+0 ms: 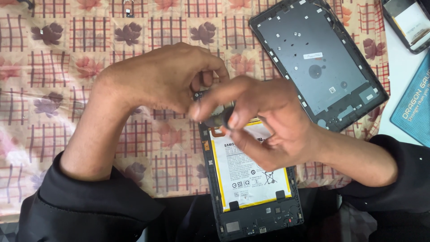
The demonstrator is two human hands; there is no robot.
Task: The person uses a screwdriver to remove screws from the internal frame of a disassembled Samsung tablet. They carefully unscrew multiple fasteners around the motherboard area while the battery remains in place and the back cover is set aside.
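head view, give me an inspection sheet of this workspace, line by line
surface: floral checked cloth over the table, with a white top bare at the right edge.
job's things: opened tablet lying flat, its white battery exposed; a small dark blurred tool above its top end.
clutter: removed back cover lying inside up at upper right; blue mat; another device at the top right corner; a small metal part at the top edge.
grippers: left hand and right hand meet over the tablet's top end, fingers pinched; the right holds the tool.
cables: nothing seen.
surroundings: black sleeves only.
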